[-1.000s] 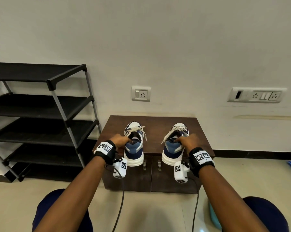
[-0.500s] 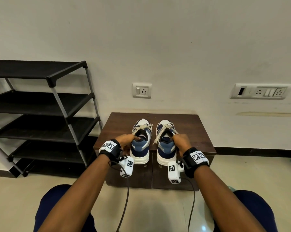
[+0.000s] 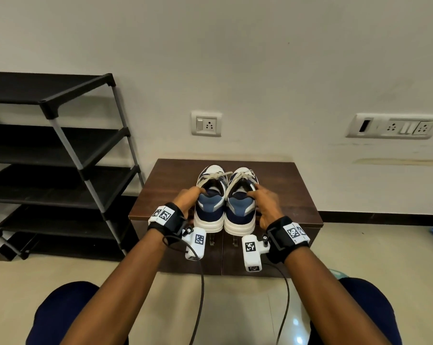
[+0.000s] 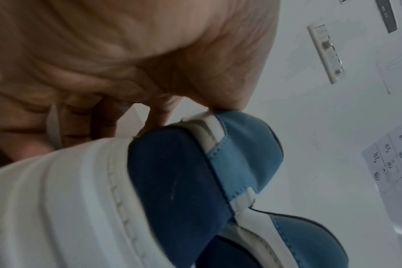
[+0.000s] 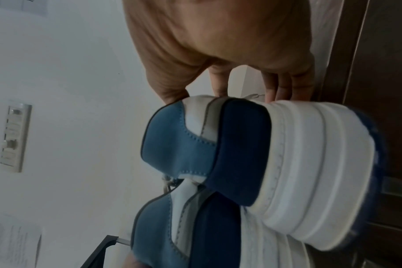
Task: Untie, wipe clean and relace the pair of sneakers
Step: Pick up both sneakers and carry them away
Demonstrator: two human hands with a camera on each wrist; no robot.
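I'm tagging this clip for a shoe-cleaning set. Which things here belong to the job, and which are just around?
Job:
left sneaker, gripped by left hand
right sneaker, gripped by right hand
laces, tied
cabinet under them

Around:
black shoe rack
wall socket
switch panel

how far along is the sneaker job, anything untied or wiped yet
Barely begun. Done: the left sneaker and right sneaker sit side by side on the brown cabinet. In hand: the left hand and right hand each grip a collar. Left: laces are in place, so untying, wiping and relacing remain; no cloth shows.
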